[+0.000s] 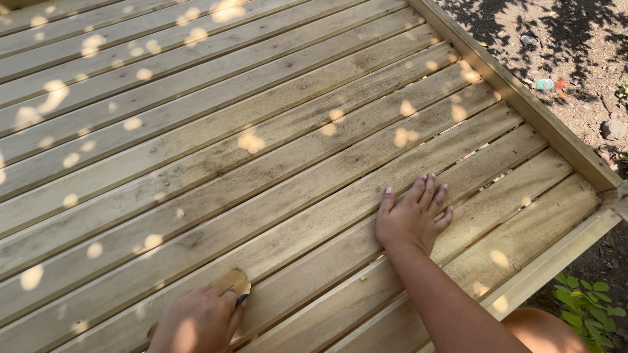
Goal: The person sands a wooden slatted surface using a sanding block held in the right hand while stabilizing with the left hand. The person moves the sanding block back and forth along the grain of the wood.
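A slatted deck of pale wooden planks [261,150] fills the view, dappled with sun spots. My right hand [412,216] lies flat on a plank near the right side, fingers together, holding nothing. My left hand [196,320] is at the bottom edge, closed around a small tan sanding piece [232,282] that presses on a plank; a dark edge shows under the fingers. Most of that piece is hidden by the hand.
A raised wooden border board [523,98] runs along the right edge of the deck. Beyond it lies bare stony ground [582,46] with leaf shadows and a bit of litter. A green plant [589,307] grows at the lower right, next to my knee [543,330].
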Motion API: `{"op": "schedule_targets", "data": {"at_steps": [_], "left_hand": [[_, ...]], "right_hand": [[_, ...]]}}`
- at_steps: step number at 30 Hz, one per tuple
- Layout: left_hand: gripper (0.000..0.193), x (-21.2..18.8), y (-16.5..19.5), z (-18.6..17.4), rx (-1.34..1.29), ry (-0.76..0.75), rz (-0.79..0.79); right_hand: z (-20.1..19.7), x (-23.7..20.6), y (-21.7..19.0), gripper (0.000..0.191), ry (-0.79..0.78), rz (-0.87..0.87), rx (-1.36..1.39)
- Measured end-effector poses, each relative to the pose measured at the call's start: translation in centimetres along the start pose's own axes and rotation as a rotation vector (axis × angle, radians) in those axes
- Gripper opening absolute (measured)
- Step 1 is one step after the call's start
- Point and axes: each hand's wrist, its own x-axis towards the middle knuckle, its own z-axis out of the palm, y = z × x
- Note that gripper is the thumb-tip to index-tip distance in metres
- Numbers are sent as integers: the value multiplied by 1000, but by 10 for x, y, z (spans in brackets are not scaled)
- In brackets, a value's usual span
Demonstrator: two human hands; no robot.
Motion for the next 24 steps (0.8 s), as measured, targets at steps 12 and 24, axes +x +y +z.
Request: {"op": "schedule_targets", "data": {"at_steps": [12,24], "left_hand": [[45,105,82,-58,-248,837,314],[31,12,48,-1,-296,994,81]], "right_hand": [[-9,19,0,77,-32,5,-58],[-16,9,-2,78,-11,-15,-9]]}}
